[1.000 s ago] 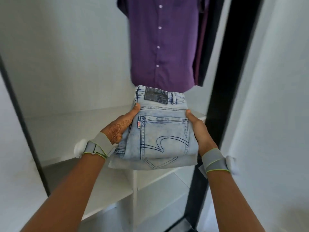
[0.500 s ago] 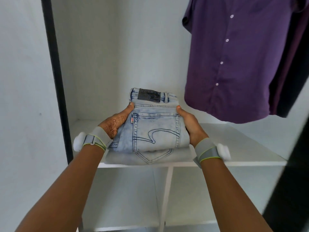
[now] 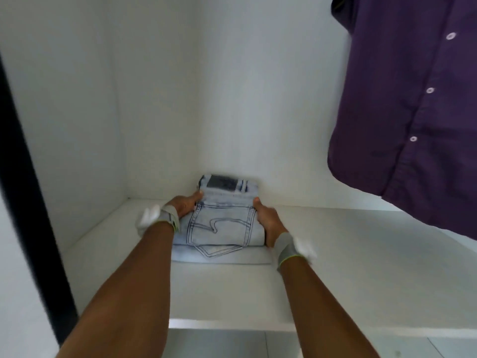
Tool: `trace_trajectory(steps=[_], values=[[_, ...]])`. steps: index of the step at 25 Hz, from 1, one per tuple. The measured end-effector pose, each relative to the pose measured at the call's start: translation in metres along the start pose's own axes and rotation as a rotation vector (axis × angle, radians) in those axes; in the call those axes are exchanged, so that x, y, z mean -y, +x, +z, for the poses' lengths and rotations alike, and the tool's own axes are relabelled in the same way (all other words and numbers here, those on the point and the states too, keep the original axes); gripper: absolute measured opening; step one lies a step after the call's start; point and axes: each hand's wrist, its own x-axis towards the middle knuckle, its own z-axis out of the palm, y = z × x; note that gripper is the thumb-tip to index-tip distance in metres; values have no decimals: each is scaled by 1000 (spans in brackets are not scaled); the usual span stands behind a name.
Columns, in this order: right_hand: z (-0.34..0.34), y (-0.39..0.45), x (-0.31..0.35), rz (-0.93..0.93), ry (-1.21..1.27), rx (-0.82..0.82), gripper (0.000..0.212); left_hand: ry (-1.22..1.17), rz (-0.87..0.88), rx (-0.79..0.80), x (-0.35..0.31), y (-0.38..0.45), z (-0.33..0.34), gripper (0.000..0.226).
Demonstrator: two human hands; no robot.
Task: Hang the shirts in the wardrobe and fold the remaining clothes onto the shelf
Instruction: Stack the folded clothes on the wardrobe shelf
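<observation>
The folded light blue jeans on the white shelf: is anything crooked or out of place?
Nothing stands out. The folded light blue denim jeans lie flat on the white wardrobe shelf, held between the left hand and right hand.

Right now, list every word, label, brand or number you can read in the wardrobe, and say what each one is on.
None can be read.
Dark waistband patch on the folded jeans: any print on it is too blurred to make out.
Back pocket: decorative curved stitching only, no letters.
Purple shirt: plain buttons, no visible label.
Wristbands: no legible marking.
</observation>
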Motion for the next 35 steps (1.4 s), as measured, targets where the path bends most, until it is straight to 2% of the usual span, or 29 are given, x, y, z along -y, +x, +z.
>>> trace_trajectory(steps=[3, 11, 16, 20, 23, 26, 28, 29, 30, 32, 33, 35], values=[[3, 15, -12, 46, -28, -17, 51, 119, -46, -63, 12, 17, 11, 93], [4, 20, -14, 35, -10, -22, 56, 195, -75, -178, 14, 21, 11, 92], [17, 15, -19, 106, 84, 120, 61, 227, -67, -228, 23, 25, -7, 88], [30, 3, -18, 84, 7, 127, 65, 303, -31, -332, 26, 21, -17, 73], [29, 0, -16, 56, -112, 104, 70, 515, 30, -396, 13, 12, -14, 60], [22, -13, -10, 40, -212, 47, 70, 604, 79, -580, -9, -5, 0, 30], [10, -32, -4, 43, -271, 14, 63, 508, 242, -683, -20, -22, 15, 24], [1, -45, 0, 50, -279, -1, 62, 415, 366, -665, -25, -33, 27, 24], [-9, -59, 3, 58, -264, -2, 62, 275, 471, -597, -31, -47, 40, 22], [-38, -100, 7, 17, -215, -36, 62, -106, 561, -346, -45, -89, 76, 15], [-56, -125, 6, -25, -187, -58, 61, -263, 544, -229, -49, -114, 99, 13], [-86, -170, 5, -85, -136, -113, 60, -448, 494, -105, -55, -157, 141, 12]])
